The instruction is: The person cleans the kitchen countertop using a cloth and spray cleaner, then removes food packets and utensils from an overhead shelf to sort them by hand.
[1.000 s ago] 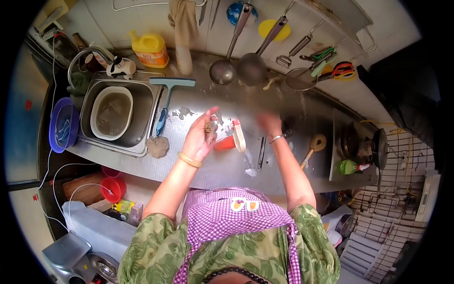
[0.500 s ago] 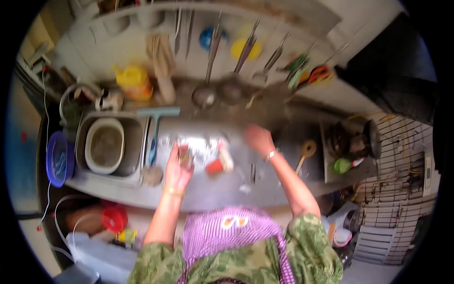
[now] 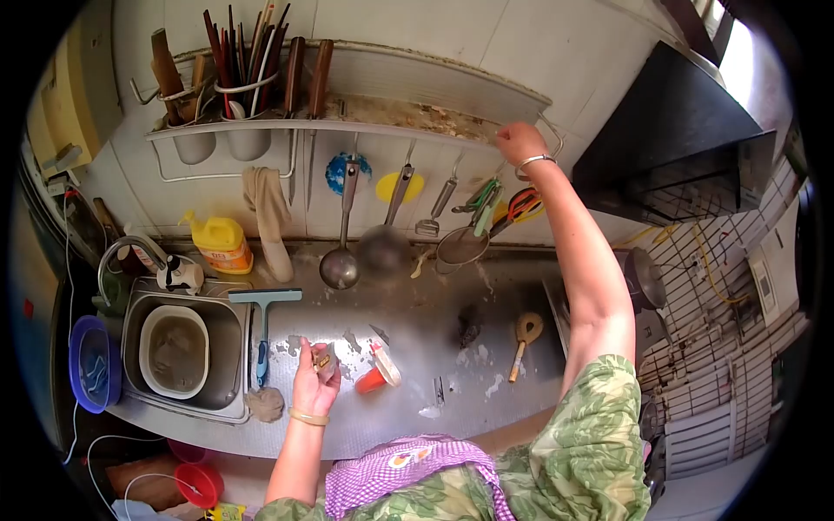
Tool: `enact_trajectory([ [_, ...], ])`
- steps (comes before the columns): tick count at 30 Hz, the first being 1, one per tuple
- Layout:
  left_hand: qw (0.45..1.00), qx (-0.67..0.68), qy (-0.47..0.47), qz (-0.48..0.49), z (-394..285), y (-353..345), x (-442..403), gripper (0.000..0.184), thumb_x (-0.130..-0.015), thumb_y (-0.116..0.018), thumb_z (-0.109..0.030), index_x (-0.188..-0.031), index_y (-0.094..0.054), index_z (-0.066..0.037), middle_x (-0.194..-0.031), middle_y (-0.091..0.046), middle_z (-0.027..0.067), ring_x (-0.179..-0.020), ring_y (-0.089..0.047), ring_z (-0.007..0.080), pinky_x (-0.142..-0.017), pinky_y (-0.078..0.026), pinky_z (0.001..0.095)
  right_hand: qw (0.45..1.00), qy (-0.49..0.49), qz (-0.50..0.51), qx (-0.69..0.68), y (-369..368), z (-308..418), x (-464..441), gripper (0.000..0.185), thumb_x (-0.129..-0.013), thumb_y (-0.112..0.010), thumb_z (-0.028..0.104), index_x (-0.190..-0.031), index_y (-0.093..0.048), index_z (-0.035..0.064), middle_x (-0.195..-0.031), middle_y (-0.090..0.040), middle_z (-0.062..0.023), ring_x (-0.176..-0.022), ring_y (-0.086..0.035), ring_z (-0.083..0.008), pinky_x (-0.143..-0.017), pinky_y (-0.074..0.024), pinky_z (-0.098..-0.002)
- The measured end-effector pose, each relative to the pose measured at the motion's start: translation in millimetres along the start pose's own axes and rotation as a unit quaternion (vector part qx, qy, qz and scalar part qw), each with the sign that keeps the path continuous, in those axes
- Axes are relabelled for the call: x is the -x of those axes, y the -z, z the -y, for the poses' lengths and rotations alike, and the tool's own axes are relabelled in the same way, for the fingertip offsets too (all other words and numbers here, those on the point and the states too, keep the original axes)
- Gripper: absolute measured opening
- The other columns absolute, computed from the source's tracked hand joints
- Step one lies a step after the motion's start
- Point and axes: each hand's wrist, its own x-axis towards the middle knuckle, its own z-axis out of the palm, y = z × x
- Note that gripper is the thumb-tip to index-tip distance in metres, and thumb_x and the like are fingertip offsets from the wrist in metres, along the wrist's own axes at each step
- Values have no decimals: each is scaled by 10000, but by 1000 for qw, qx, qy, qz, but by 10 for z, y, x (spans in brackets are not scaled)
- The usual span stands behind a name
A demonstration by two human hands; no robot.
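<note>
My left hand is above the counter, palm up. Its fingers are closed on a small clear item with brown and yellow markings, whose kind I cannot make out. My right hand is raised to the right end of the wall rack. Its fingers are bent closed at the rack's edge, and anything in them is hidden. Just below it hang green-handled scissors and orange-handled scissors. A red-and-white container lies on its side to the right of my left hand.
A ladle, a skimmer and a strainer hang from the rack. On the counter lie a blue squeegee, a scrubber and a wooden-handled brush. A sink holds a white basin.
My right hand has risen from over the counter to the rack's right end. My left hand stays low with the small item. The view has tilted upward, showing more wall.
</note>
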Motion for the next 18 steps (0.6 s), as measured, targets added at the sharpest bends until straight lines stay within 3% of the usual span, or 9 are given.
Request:
enact_trajectory([
  [4, 1000, 1, -9, 7, -98, 68, -65, 343, -891, -604, -477, -819, -591, -141, -732, -607, -26, -623, -599, 104, -536, -512, 223, 997, 40, 28, -54, 115, 498, 26, 292, -781, -611, 259, -999, -697, 86, -944, -689, -146, -855, -654, -319, -769, -501, -404],
  [7, 1000, 5, -10, 16, -144, 79, -95, 337, -890, -605, -475, -822, -596, -145, -740, -612, -28, -628, -599, 103, -533, -503, 223, 977, 46, 6, -210, 178, 811, -36, 341, -782, -627, 298, -1027, -696, 71, -967, -698, -125, -857, -656, -306, -776, -505, -390],
  [10, 1000, 1, -15, 27, -131, 76, -125, 332, -892, -604, -476, -849, -610, -147, -770, -621, -29, -670, -601, 101, -568, -496, 230, 987, 124, -80, -64, -54, 857, -362, 367, -792, -642, 308, -1052, -686, 53, -987, -701, -109, -860, -658, -277, -785, -510, -362],
  [18, 999, -2, -6, 42, -166, -36, -158, 326, -907, -595, -457, -938, -624, -134, -877, -630, -23, -774, -598, 106, -649, -484, 238, 969, 156, 63, -180, -211, 1144, -639, 343, -788, -694, 261, -1054, -667, 46, -935, -688, -89, -806, -643, -216, -758, -508, -323],
])
